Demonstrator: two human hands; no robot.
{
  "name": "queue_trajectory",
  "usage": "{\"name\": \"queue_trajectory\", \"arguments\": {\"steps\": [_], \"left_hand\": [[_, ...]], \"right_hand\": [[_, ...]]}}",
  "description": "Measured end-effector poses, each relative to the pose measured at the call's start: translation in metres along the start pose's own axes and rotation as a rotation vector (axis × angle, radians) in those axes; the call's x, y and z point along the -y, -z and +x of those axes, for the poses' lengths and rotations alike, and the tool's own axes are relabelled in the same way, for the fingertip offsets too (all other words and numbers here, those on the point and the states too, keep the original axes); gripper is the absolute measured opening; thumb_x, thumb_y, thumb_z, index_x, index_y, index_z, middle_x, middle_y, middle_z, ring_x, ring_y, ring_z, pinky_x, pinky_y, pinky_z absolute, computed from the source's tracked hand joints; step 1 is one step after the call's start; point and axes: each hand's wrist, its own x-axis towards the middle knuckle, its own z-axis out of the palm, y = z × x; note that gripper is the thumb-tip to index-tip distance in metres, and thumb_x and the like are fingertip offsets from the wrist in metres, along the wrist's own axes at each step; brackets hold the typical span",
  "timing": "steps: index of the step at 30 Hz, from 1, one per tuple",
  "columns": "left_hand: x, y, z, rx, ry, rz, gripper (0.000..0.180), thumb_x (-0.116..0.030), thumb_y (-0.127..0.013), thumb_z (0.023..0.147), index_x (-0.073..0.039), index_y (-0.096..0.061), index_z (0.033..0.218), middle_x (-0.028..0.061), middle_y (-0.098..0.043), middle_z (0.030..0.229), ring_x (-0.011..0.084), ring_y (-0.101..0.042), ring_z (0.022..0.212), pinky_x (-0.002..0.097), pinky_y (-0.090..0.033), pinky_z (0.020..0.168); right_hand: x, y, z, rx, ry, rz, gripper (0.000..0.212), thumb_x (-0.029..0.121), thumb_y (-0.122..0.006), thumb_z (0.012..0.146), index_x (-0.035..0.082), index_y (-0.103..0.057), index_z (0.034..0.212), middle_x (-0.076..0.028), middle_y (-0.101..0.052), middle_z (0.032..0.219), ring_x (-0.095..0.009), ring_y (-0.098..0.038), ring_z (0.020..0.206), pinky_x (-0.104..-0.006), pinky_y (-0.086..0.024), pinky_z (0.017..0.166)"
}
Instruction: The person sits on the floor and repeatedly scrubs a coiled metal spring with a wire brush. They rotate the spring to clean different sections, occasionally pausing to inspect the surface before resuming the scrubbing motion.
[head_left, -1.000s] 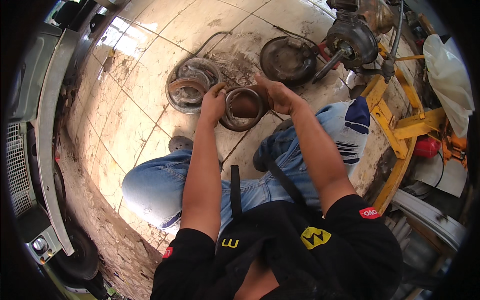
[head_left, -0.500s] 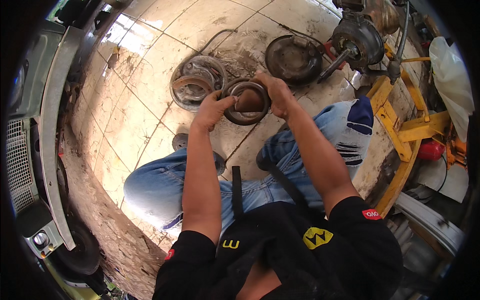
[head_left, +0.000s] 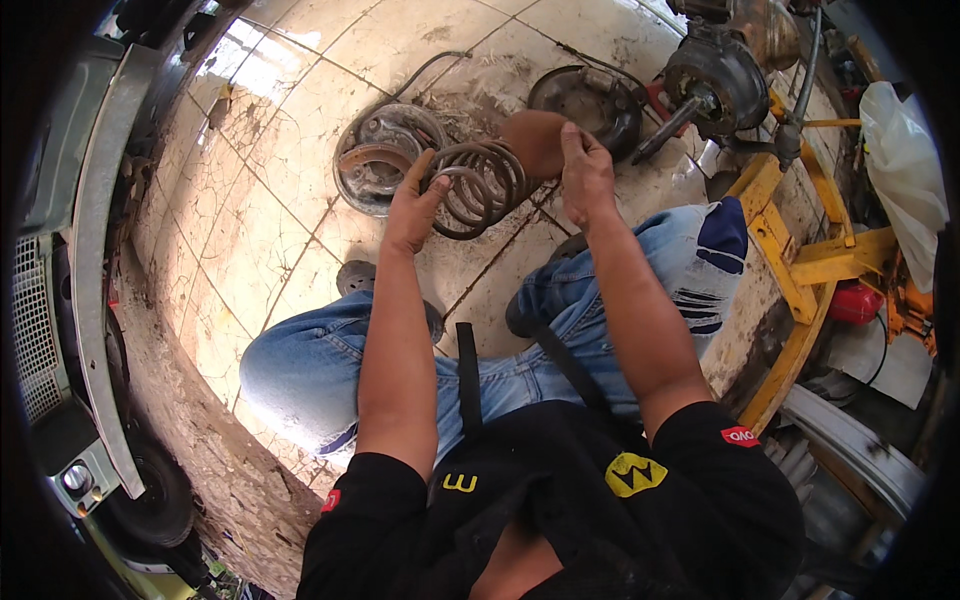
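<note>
My left hand (head_left: pixel 410 212) grips the near end of a dark coil spring (head_left: pixel 512 172), thumb on its end ring. The spring is held tilted above the tiled floor, so several of its coils show. My right hand (head_left: pixel 588 182) pinches a flat brown sheet (head_left: pixel 536 138), perhaps sandpaper, between thumb and fingers. That sheet is beyond the spring's far end; whether they touch I cannot tell. Just left of the spring lies a round metal brake backing plate (head_left: pixel 405 122) with a curved brown brake shoe (head_left: pixel 372 154). A second, darker round plate (head_left: pixel 600 108) lies partly behind the sheet.
At the upper right, an axle hub with a protruding shaft (head_left: pixel 668 132) rests by a yellow metal stand (head_left: pixel 778 240). A white plastic bag (head_left: pixel 905 160) hangs at far right. A vehicle's metal bumper (head_left: pixel 95 270) runs along the left. A thin hose (head_left: pixel 425 70) lies on the floor.
The spring, seen end-on before, has tipped to show its coils. My right hand has left the ring and moved right with the brown sheet, earlier seen within the ring.
</note>
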Motion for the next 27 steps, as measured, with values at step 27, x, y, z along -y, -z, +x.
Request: {"name": "queue_trajectory", "arguments": {"steps": [27], "left_hand": [[0.022, 0.017, 0.012, 0.052, -0.07, -0.108, 0.053, -0.002, -0.059, 0.091, -0.006, -0.046, 0.142, 0.0057, -0.053, 0.133, 0.0147, -0.051, 0.115, 0.0261, -0.04, 0.099]], "right_hand": [[-0.079, -0.016, 0.022, 0.528, -0.418, -0.186, 0.066, 0.058, -0.026, 0.101, 0.008, -0.051, 0.137, -0.009, -0.053, 0.136, -0.02, -0.045, 0.126, -0.0337, -0.031, 0.108]]}}
